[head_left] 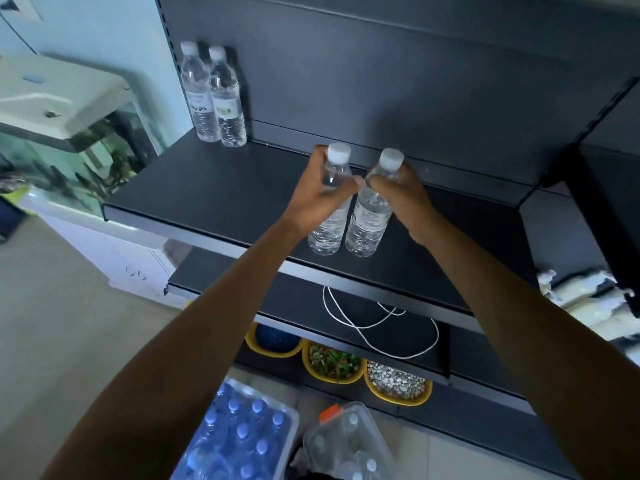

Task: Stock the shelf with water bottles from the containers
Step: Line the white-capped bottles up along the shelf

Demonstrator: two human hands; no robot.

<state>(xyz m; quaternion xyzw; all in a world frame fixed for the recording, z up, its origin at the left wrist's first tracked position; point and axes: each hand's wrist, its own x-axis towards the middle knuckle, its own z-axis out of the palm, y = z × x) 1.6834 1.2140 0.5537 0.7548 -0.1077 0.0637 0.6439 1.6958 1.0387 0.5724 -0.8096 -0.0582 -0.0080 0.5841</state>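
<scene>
Well left of the hands, two bottles [214,98] stand at the back of the shelf [207,188]. The left hand [317,195] clasps the left bottle [329,225] by its shoulder. The right hand [401,194] clasps the right bottle [367,223], just beside the left one. Whether their bases touch the shelf is unclear. Below the hands, the containers [239,434] are cut off.

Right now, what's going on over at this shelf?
A person is stocking a dark shelf with water. The left hand grips one water bottle and the right hand grips a second water bottle, side by side near the shelf's front edge. Whether they rest on it is unclear. At the back left corner two more bottles stand upright. On the floor below sit a pack of blue-capped bottles and a clear plastic container holding more.
</scene>
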